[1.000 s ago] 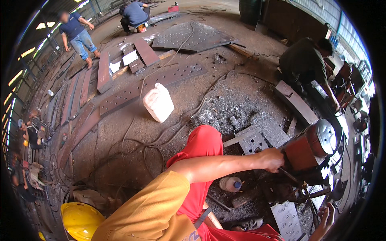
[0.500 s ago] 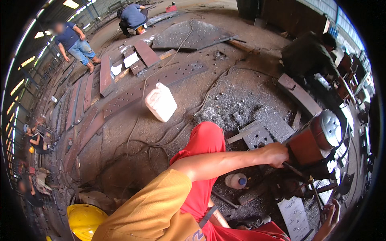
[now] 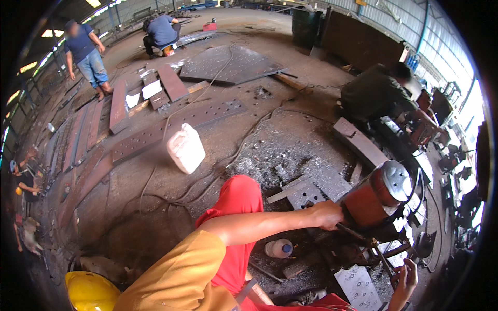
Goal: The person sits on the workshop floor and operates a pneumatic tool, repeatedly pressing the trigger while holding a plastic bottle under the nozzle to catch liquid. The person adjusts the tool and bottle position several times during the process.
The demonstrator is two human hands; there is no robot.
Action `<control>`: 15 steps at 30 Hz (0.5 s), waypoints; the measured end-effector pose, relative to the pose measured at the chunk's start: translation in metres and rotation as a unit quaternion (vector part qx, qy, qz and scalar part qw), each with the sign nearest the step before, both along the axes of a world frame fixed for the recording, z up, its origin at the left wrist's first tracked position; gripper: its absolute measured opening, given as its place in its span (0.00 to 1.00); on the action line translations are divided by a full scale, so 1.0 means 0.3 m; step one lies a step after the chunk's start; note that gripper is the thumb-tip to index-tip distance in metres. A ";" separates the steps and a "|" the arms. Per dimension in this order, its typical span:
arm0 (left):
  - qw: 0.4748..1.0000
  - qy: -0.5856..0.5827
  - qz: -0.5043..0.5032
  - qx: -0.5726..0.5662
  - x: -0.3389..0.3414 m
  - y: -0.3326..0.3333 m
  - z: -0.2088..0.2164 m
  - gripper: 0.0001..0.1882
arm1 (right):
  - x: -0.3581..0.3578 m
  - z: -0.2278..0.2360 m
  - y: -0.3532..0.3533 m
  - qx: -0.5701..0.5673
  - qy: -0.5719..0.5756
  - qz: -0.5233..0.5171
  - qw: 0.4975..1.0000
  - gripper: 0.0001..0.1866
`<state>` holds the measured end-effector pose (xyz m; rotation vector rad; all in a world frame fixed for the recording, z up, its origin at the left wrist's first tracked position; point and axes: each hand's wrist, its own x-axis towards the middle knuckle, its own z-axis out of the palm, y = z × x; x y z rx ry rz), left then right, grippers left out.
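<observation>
My left hand [image 3: 328, 214] is closed round a dark lever handle [image 3: 350, 231] beside a portable drilling machine [image 3: 367, 200] with an orange-red body and silver cap. My right hand [image 3: 405, 281] is at the lower right, fingers bent and apart, close to another lever rod [image 3: 385, 262] of the machine. Contact between that hand and the rod cannot be made out. Below the machine lies a grey steel plate with marked holes [image 3: 359, 288]; a drilled plate [image 3: 306, 196] lies to its left. A white bottle with a blue cap [image 3: 279, 249] is beside my red-clad knee.
Metal shavings [image 3: 275, 163] and cables [image 3: 244, 145] spread over the floor. A white jerrycan [image 3: 187, 149] stands left of centre, near long drilled steel plates [image 3: 181, 127]. A co-worker [image 3: 376, 93] crouches at the right; others are farther off. A yellow helmet [image 3: 92, 291] is at lower left.
The whole view has shifted, with the scene now lower and farther left. My left hand keeps its hold on the lever handle; my right hand stays beside the rod with its fingers more bent.
</observation>
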<state>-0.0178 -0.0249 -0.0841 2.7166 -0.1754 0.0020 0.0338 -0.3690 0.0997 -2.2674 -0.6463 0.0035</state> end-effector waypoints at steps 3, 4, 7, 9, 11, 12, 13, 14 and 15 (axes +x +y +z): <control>1.000 -0.023 0.017 0.005 -0.011 0.008 -0.018 0.12 | -0.011 0.022 0.020 -0.020 -0.048 0.042 0.998 0.15; 0.998 -0.046 0.020 -0.043 -0.008 -0.005 -0.011 0.12 | -0.018 0.032 0.006 -0.014 -0.044 0.031 0.998 0.15; 0.998 -0.040 0.027 -0.041 -0.011 -0.009 0.013 0.11 | 0.063 -0.042 -0.076 0.033 0.023 0.010 0.999 0.15; 0.997 0.056 0.027 -0.049 -0.020 0.006 0.033 0.11 | 0.177 -0.189 -0.137 0.104 0.060 0.039 0.992 0.16; 0.993 0.104 0.009 -0.052 -0.028 -0.007 0.079 0.11 | 0.160 -0.192 -0.130 0.135 0.042 0.022 0.990 0.13; 0.996 0.079 0.018 -0.044 -0.027 -0.003 0.039 0.10 | 0.144 -0.184 -0.110 0.141 0.036 0.025 0.989 0.13; 0.997 0.055 0.028 -0.037 -0.030 0.002 -0.003 0.09 | 0.126 -0.179 -0.089 0.148 0.031 0.029 0.988 0.12; 0.999 0.012 0.026 -0.044 -0.039 -0.003 -0.005 0.09 | 0.112 -0.170 -0.083 0.151 0.041 0.019 0.987 0.12; 0.998 0.025 0.022 -0.046 -0.035 -0.009 0.014 0.09 | 0.112 -0.165 -0.093 0.147 0.046 0.016 0.988 0.12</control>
